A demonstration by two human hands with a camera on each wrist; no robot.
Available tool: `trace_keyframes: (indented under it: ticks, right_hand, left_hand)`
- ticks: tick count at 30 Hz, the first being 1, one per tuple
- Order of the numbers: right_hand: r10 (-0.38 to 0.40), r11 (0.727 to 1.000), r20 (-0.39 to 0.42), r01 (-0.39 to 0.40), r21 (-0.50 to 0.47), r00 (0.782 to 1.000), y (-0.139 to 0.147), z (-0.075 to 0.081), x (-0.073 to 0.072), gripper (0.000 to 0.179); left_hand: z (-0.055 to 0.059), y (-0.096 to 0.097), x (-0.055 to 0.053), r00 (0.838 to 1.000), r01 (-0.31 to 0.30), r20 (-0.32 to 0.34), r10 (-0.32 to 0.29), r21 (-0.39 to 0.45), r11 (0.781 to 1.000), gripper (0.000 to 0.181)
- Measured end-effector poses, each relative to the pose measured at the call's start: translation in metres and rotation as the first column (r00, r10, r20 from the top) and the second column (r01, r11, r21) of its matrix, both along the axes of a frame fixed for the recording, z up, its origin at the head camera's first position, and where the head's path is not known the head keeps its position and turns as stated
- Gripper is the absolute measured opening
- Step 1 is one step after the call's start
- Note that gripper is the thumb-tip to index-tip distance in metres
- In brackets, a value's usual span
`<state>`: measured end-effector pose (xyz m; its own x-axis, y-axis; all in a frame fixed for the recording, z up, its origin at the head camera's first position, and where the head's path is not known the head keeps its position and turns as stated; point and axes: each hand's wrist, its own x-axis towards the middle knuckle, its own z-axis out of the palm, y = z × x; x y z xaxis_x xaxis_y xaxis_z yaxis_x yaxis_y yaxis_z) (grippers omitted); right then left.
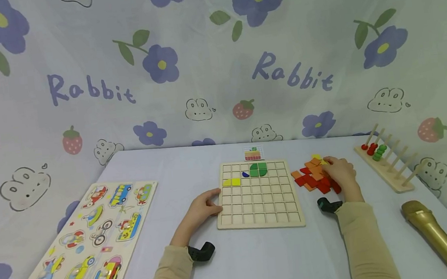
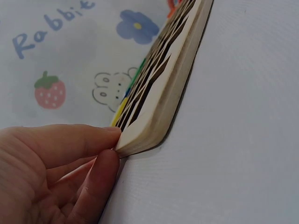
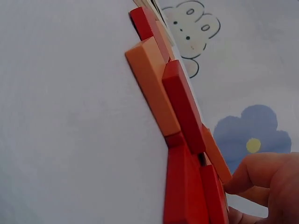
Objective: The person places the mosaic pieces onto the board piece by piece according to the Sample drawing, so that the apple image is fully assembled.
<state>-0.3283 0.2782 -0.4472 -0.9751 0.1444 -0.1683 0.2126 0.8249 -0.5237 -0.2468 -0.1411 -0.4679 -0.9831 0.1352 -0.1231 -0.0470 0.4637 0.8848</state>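
Observation:
A square wooden grid board (image 1: 259, 204) lies on the table, with green pieces (image 1: 258, 170), a small blue piece (image 1: 245, 174) and yellow tiles (image 1: 231, 182) in its upper cells. My left hand (image 1: 199, 211) rests at the board's left edge. In the left wrist view, the index fingertip and thumb of that hand (image 2: 60, 172) touch the board's edge by a corner (image 2: 140, 140). To the right of the board, my right hand (image 1: 339, 173) reaches into a pile of red and orange tiles (image 1: 312, 176), fingertips by yellow ones (image 1: 316, 157). Whether they pinch a tile is hidden.
A small picture card (image 1: 253, 153) lies behind the board. To the left is a vehicle puzzle board (image 1: 88, 238). On the right are a pegged wooden stand (image 1: 390, 169) with red and green beads and a gold microphone (image 1: 438, 235). A patterned cloth hangs behind the table.

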Motion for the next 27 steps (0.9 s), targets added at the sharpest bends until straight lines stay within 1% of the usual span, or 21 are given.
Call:
trace_keyframes:
  ticks: [3, 5, 7, 11, 15, 20, 23, 27]
  right_hand:
    - [0.011, 0.999, 0.014, -0.012, 0.048, 1.0, -0.001, -0.001, -0.002, 0.057]
    - [0.019, 0.997, 0.007, -0.02, 0.071, 1.0, -0.001, -0.002, -0.002, 0.057]
    - [0.023, 0.997, -0.006, -0.022, 0.075, 1.0, -0.002, -0.002, -0.003, 0.055]
    - [0.01, 0.999, -0.028, -0.009, 0.032, 1.0, -0.002, -0.002, -0.003, 0.049]
    - [0.001, 1.0, -0.047, -0.001, -0.008, 0.999, -0.002, -0.001, -0.003, 0.041]
    - [0.014, 0.999, -0.038, -0.015, -0.03, 0.999, -0.003, 0.002, -0.003, 0.036]
    - [0.057, 0.998, -0.008, -0.057, -0.007, 0.998, -0.002, 0.005, -0.004, 0.039]
    - [0.155, 0.988, 0.036, -0.155, 0.023, 0.987, 0.004, 0.011, -0.001, 0.043]
  left_hand:
    - [0.0, -0.001, 0.0, 1.0, 0.003, -0.002, -0.003, -0.01, 1.0, 0.059]
    - [0.0, -0.001, 0.0, 1.0, 0.003, -0.005, -0.003, -0.017, 1.0, 0.059]
    - [0.001, -0.002, -0.001, 1.0, 0.002, -0.006, -0.002, -0.021, 1.0, 0.059]
    - [0.002, -0.002, -0.001, 1.0, 0.002, -0.007, -0.002, -0.015, 1.0, 0.059]
    - [0.002, -0.002, -0.002, 1.0, -0.005, -0.003, 0.005, 0.002, 1.0, 0.059]
    - [0.0, -0.002, -0.002, 1.0, -0.009, 0.003, 0.009, 0.008, 1.0, 0.059]
    - [0.001, -0.002, -0.001, 1.0, -0.014, 0.009, 0.014, 0.006, 1.0, 0.059]
    - [0.0, -0.002, 0.0, 1.0, -0.012, 0.007, 0.012, -0.005, 1.0, 0.059]
